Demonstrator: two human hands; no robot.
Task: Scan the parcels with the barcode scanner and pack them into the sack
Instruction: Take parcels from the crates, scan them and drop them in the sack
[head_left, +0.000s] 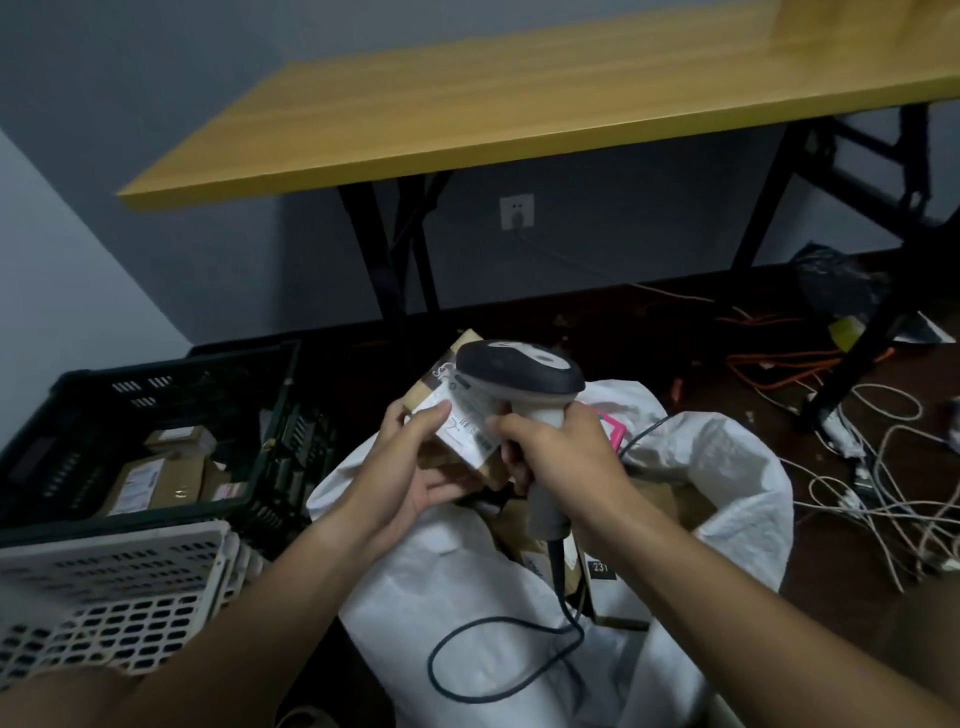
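At the centre of the frame, our left hand (415, 467) grips a small cardboard parcel (457, 415) from below, thumb on its white label. Our right hand (556, 452) is wrapped around the handle of the barcode scanner (519, 374), its head touching the parcel. Both are above the open white sack (727, 467). At left, a dark crate (156, 379) holds more parcels (156, 480).

Makeshift parcel-sorting room: crates (156, 415), folding table (519, 104).

Dim, seemingly soft, edges warped
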